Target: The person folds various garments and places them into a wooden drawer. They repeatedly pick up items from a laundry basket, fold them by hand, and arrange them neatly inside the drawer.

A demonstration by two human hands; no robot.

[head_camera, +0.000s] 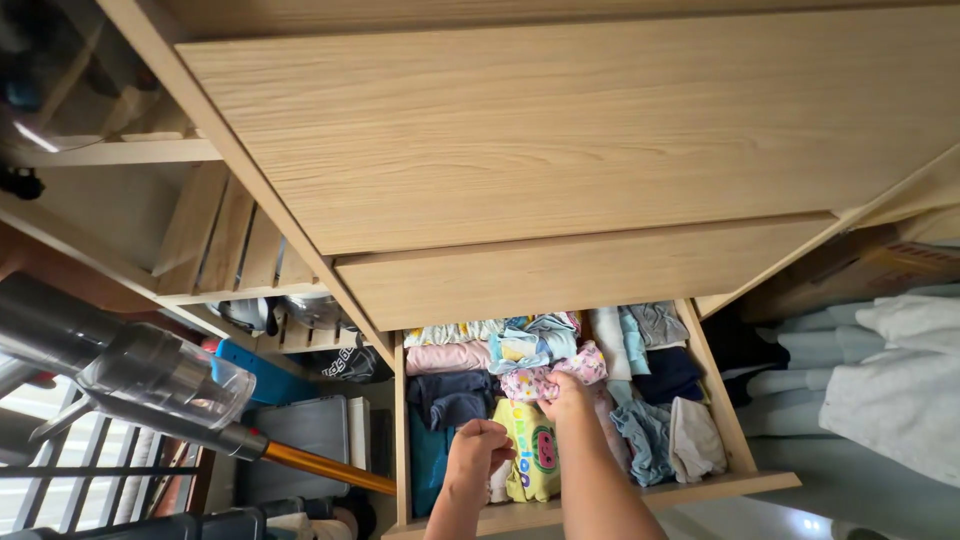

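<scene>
An open wooden drawer [716, 385] of a light-wood dresser is packed with folded small clothes. My right hand [566, 394] grips a pink patterned garment [560, 372] near the drawer's middle. My left hand [480, 444] is curled over the yellow garment with a watermelon print [535, 450], fingers bent, touching the cloth next to a white piece. A pink folded item [446, 357], dark blue clothes [452, 398] and light blue ones [530, 342] lie around both hands.
A stick vacuum with a clear bin [165, 375] and orange tube [325, 468] leans at the left. Wooden shelves [225, 245] stand behind it. Grey and white clothes [890, 385] hang at the right. A window grille [70, 480] shows bottom left.
</scene>
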